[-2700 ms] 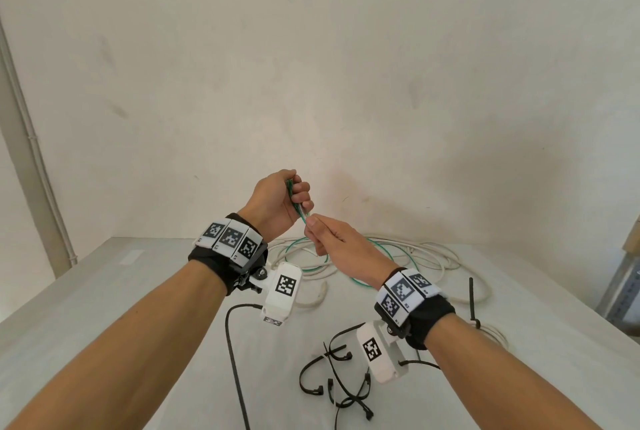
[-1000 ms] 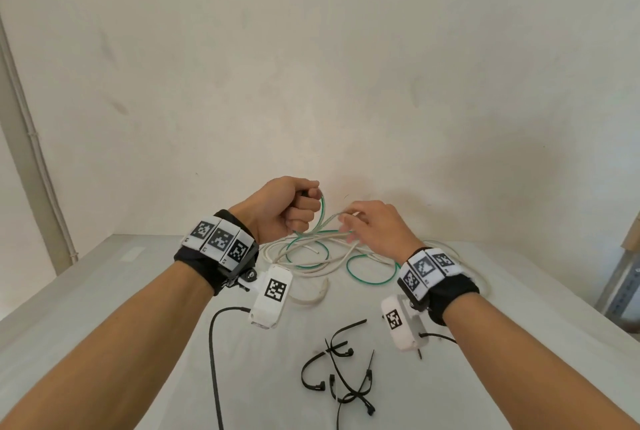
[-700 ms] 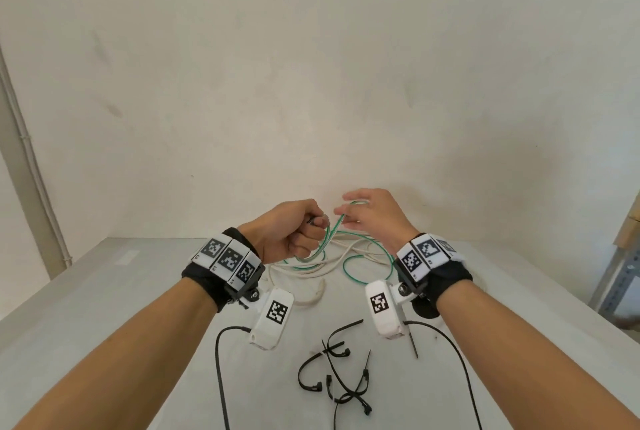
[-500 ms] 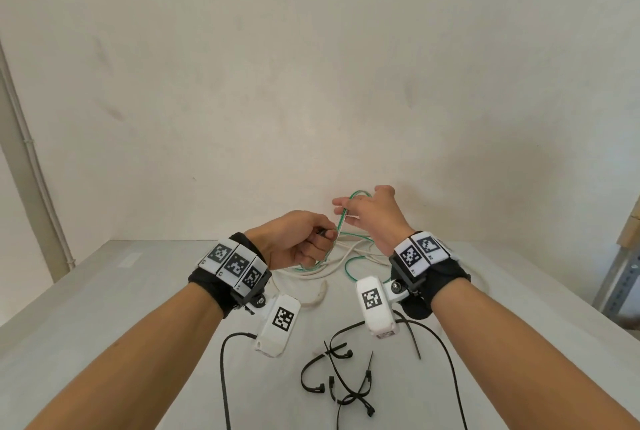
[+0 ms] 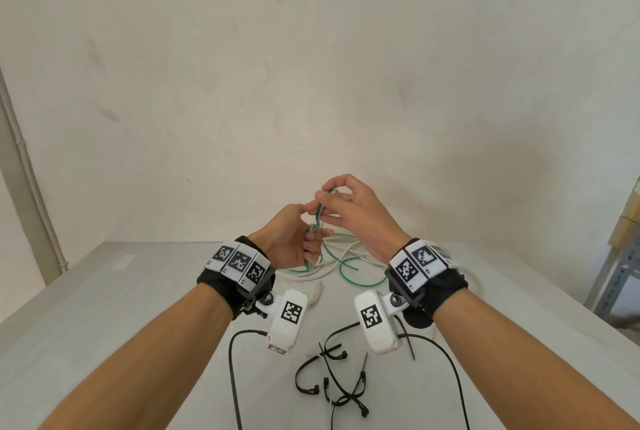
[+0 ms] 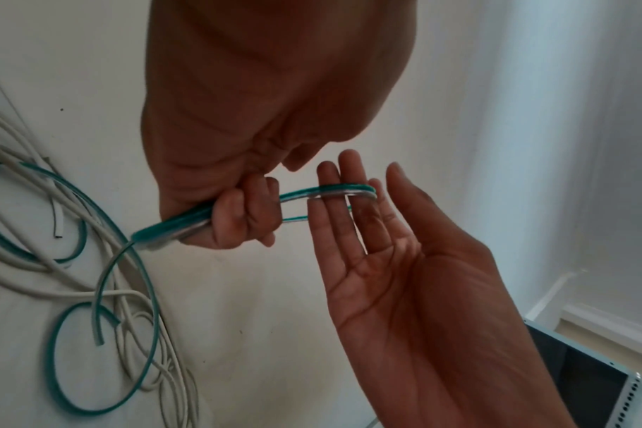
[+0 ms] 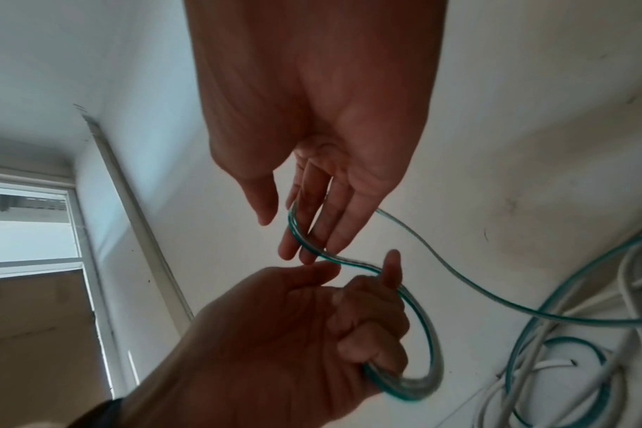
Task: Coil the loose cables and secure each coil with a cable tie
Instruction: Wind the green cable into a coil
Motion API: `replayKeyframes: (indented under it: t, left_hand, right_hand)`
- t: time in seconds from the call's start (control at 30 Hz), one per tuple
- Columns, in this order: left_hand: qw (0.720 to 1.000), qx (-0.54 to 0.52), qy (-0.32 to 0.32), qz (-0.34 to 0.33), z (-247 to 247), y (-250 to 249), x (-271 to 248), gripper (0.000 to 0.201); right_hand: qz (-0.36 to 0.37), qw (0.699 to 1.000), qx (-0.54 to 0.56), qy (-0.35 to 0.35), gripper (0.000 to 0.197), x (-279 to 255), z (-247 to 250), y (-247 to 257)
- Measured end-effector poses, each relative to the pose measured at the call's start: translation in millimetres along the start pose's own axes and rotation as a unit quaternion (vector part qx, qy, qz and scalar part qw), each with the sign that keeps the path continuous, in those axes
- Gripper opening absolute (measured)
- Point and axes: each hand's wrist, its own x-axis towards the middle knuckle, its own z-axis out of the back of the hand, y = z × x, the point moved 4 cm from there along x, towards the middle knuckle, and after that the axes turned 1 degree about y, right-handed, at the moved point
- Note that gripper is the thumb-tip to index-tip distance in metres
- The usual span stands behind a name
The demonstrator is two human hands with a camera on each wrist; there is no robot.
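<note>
Left hand [image 5: 289, 242] fisted around thin green plastic-coated cable [image 6: 187, 224]; right hand [image 5: 356, 213], fingers straight, seemingly looped by it. Black cable ties [image 5: 341, 384] near table's [image 5: 104, 308] front edge.

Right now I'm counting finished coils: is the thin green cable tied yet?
Not tied. The thin green cable has loops gripped in the left hand; no tie around it.

Both forearms bare. Each wrist: black strap [image 5: 214, 286], white checkered marker tiles [image 5: 239, 261], white tagged camera housing [image 5: 287, 320], black lead [image 5: 233, 377].
</note>
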Motion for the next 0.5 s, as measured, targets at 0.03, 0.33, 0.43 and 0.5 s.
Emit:
replayKeyframes:
  t: [0.03,0.33,0.43,0.5]
  left_hand:
    - [1.000,-0.010,-0.001,-0.012,0,-2,-1,0.045]
    - [0.986,-0.051,-0.057,-0.149,11,-14,3,0.034]
    - [0.966,-0.090,-0.134,-0.201,20,-21,3,0.033]
    - [0.955,-0.124,-0.154,-0.220,25,-25,4,0.032]
  right_hand:
    - [0.003,1.000,0.006,0.006,0.024,-2,-2,-1]
    - [-0.035,0.979,0.194,0.051,0.015,-14,-9,-9]
    - [-0.074,0.964,0.257,0.013,0.016,-16,-9,-17]
    - [-0.119,0.944,0.307,-0.031,0.013,-15,-8,-26]
